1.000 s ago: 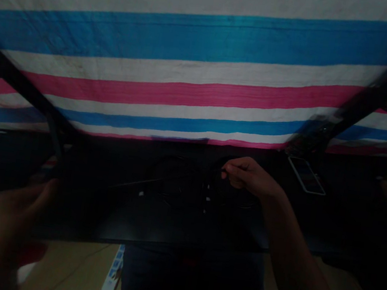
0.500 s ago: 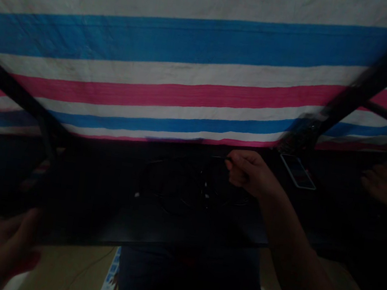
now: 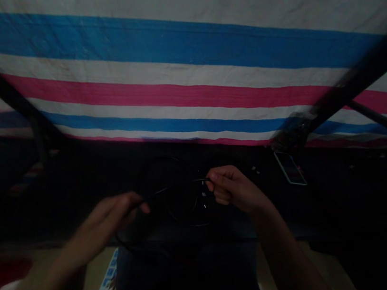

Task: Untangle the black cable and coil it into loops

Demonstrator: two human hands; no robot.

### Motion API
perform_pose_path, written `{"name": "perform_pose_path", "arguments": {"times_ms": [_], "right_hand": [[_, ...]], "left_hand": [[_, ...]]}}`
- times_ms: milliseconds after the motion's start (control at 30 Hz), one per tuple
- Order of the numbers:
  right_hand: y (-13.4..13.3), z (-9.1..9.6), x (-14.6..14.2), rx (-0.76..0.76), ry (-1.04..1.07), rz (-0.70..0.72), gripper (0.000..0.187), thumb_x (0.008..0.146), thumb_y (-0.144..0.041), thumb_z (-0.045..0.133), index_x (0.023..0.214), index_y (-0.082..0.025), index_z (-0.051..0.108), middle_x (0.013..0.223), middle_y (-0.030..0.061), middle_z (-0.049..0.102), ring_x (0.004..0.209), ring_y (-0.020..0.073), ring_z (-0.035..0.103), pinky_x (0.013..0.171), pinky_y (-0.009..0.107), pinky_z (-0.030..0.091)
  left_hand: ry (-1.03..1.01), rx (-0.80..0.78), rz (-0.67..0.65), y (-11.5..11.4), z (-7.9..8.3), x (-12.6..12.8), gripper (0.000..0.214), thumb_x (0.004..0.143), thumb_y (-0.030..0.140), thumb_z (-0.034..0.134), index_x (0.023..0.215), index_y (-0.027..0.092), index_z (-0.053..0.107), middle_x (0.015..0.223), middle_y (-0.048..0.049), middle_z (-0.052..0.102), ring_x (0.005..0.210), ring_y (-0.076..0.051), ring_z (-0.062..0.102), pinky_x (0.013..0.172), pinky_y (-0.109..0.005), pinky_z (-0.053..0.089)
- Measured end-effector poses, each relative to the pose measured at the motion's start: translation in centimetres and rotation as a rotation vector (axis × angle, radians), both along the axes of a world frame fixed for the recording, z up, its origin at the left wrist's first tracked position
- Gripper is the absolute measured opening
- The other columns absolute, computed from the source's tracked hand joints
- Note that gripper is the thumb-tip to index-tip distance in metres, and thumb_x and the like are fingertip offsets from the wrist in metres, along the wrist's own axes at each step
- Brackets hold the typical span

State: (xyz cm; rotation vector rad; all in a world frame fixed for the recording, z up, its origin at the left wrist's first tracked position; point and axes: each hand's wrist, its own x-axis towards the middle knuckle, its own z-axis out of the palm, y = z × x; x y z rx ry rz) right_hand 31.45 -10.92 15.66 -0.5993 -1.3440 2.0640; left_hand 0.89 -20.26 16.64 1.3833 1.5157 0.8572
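Between my two hands runs a thin black cable (image 3: 161, 192), pulled fairly straight. My right hand (image 3: 234, 187) pinches it near the middle of the dark table (image 3: 103, 171). My left hand (image 3: 111, 215), a little blurred, is closed around it lower and to the left. From under the left hand a piece of the cable hangs in a curve by the table's front edge. Loops of black cable (image 3: 188, 222) lie on the table between and below the hands. Small white pieces (image 3: 204, 194) show by the loops; I cannot tell what they are.
A phone (image 3: 290, 168) lies on the table to the right, near a clear plastic bundle (image 3: 288, 134). A striped sheet (image 3: 188, 82) hangs behind. Dark frame posts (image 3: 353, 86) slant on both sides. A power strip (image 3: 108, 277) is on the floor below.
My left hand has come in from the lower left and taken hold of the cable. My right hand has moved slightly left and down. Another person's hand at the right has gone from view.
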Motion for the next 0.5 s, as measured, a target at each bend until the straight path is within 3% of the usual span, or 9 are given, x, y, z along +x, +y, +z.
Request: {"name": "perform_pose_path", "arguments": {"times_ms": [100, 233, 367, 500], "right_hand": [[-0.9, -0.3, -1.1, -0.050, 0.031, 0.051, 0.038, 0.095, -0.047, 0.068, 0.077, -0.015, 0.061, 0.047, -0.0138, 0.026, 0.038, 0.0030, 0.015, 0.038, 0.018, 0.016], [-2.3, -0.5, -1.7, -0.080, 0.039, 0.063, 0.040, 0.094, -0.051, 0.068, 0.077, -0.016, 0.059, 0.047, -0.0144, 0.026, 0.038, 0.0030, 0.015, 0.038, 0.019, 0.016], [-3.6, -0.4, -0.8, -0.029, -0.074, 0.156, 0.040, 0.095, -0.051, 0.067, 0.083, -0.013, 0.062, 0.050, -0.0121, 0.033, 0.041, 0.0036, 0.023, 0.040, 0.020, 0.018], [-4.3, -0.7, 0.7, -0.090, -0.076, 0.248, 0.040, 0.096, -0.051, 0.066, 0.089, -0.012, 0.063, 0.051, -0.0118, 0.035, 0.041, 0.0044, 0.025, 0.042, 0.020, 0.021]], "left_hand": [[-0.089, 0.026, -0.177, 0.2, 1.0, 3.8, 0.057, 0.094, 0.070, 0.048, 0.094, 0.019, 0.074, 0.059, 0.0053, 0.042, 0.052, -0.011, 0.037, 0.047, -0.022, 0.030], [-0.073, 0.088, -0.193, 0.7, 1.1, 5.9, 0.046, 0.099, 0.058, 0.046, 0.087, 0.020, 0.070, 0.058, 0.0064, 0.039, 0.051, -0.011, 0.034, 0.046, -0.022, 0.028], [0.075, 0.195, -0.117, 0.6, 0.8, 4.4, 0.048, 0.093, 0.048, 0.055, 0.054, 0.021, 0.052, 0.052, 0.0052, 0.037, 0.049, -0.010, 0.034, 0.046, -0.024, 0.027], [0.164, 0.182, 0.150, -0.4, 1.0, 1.3, 0.047, 0.082, 0.045, 0.065, 0.046, 0.021, 0.046, 0.050, 0.0060, 0.032, 0.047, -0.009, 0.030, 0.043, -0.024, 0.022]]}}
